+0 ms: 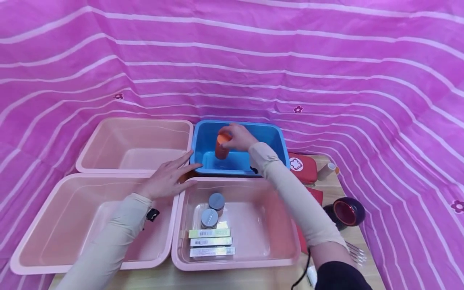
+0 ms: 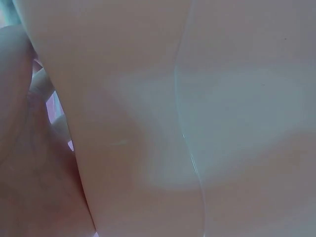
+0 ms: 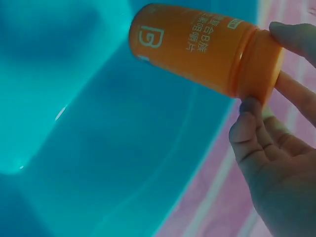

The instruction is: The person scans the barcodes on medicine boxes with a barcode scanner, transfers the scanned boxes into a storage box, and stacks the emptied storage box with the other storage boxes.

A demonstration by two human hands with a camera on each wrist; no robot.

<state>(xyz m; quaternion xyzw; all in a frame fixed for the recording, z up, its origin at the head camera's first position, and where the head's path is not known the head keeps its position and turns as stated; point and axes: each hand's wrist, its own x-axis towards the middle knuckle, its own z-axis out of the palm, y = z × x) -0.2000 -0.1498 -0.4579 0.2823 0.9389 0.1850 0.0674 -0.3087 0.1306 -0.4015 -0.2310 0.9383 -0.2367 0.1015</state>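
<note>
In the head view my right hand point(image 1: 241, 137) pinches an orange pill bottle point(image 1: 222, 150) by its cap, upright inside the blue bin point(image 1: 204, 139). The right wrist view shows the thumb and fingers round the cap, with white lettering on the bottle point(image 3: 190, 47). My left hand point(image 1: 164, 177) lies with spread, straight fingers over the rims where the bins meet. Its fingertips reach the blue bin's left edge. In the left wrist view, a pink bin wall point(image 2: 128, 118) fills most of the picture, with part of the left hand point(image 2: 24, 118) at its side.
The front right pink bin point(image 1: 250, 264) holds two grey-lidded jars point(image 1: 209, 218) and several slim boxes point(image 1: 212, 242). Two more pink bins stand on the left. Beyond the right arm are a red pouch point(image 1: 306, 167), a dark bowl point(image 1: 349, 211) and metal utensils point(image 1: 357, 254).
</note>
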